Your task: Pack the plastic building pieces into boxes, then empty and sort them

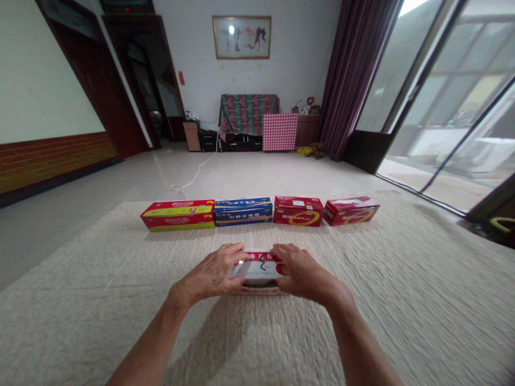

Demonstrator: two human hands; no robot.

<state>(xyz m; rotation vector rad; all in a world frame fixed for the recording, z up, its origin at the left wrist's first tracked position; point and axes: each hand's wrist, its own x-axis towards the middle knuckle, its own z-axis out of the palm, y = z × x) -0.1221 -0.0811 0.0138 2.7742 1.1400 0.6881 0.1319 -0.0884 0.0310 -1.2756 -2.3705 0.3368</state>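
Note:
A small white-and-red cardboard box point(259, 271) lies on the cream quilted cover point(120, 321), with printed characters and a black squiggle on its top. My left hand point(219, 271) grips its left end, fingers over the far edge and thumb at the near side. At the right end, my right hand point(300, 271) holds it the same way. A dark gap shows along the box's near side, under the top panel. Beyond my hands stands a row of boxes: a red-and-yellow box point(179, 216), a blue box point(243, 212), a red box point(298, 211) and another red box point(352, 210).
The quilted surface ends just behind the row of boxes. Past it, a white cable point(197, 172) runs over the tiled floor point(241, 169) to a cloth-draped cabinet point(249, 115). Glass doors point(434, 107) and a purple curtain point(356, 69) are at the right.

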